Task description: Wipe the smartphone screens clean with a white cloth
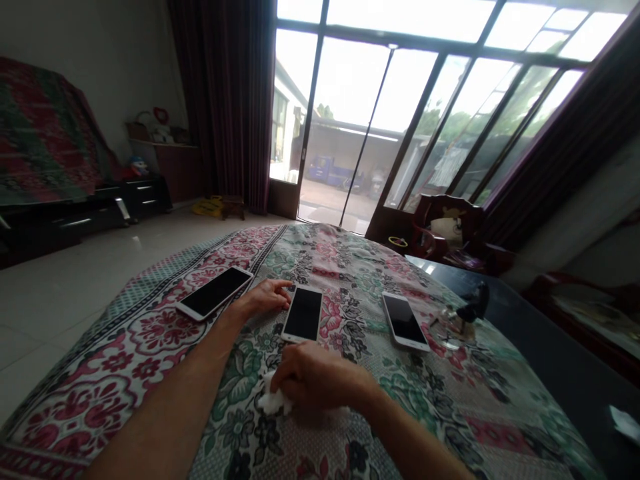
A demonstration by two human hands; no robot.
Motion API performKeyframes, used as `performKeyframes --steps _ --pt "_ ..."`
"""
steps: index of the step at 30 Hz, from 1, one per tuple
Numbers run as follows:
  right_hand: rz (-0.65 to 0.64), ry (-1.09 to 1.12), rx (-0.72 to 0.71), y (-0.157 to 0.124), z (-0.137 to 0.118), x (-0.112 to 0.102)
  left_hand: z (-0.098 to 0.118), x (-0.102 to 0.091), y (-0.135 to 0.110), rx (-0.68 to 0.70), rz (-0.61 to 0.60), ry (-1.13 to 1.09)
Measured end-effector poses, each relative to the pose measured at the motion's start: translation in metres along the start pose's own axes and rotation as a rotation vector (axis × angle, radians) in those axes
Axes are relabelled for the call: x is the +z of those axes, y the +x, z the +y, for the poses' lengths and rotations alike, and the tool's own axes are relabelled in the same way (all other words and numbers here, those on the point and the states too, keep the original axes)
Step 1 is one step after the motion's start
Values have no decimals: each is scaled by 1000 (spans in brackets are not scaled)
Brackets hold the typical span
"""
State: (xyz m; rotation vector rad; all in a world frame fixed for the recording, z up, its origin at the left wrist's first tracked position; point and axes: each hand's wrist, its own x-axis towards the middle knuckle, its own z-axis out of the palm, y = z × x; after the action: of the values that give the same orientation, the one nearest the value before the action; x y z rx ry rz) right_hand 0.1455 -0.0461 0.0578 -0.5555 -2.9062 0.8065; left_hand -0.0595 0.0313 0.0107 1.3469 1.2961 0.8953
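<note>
Three white phones with dark screens lie face up on a floral cloth (150, 347). My left hand (265, 297) rests flat on the cloth with fingers stretched, touching the left edge of the middle phone (303, 313). My right hand (315, 383) is closed around a white wad of tissue or cotton (273, 402) just below that phone. The left phone (215, 292) lies beyond my left wrist. The right phone (405, 321) lies apart to the right.
A small dark object and clear glass pieces (463, 320) sit at the cloth's right edge on a dark tabletop (540, 347). A white scrap (625, 421) lies far right. Wooden chairs, a dark cabinet and large windows stand behind.
</note>
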Motion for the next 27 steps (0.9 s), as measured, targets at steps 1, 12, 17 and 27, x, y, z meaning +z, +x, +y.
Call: performKeyframes --steps 1,12,17,27 --pt "-18 29 -10 -5 -4 -2 0 0 0 4 7 11" --pt "137 330 496 -32 30 -39 15 5 -5 -143 86 115" --pt "286 36 499 -20 50 -15 27 17 -8 -216 67 243" --pt "427 57 608 -11 46 -2 22 19 -13 -128 -48 -60"
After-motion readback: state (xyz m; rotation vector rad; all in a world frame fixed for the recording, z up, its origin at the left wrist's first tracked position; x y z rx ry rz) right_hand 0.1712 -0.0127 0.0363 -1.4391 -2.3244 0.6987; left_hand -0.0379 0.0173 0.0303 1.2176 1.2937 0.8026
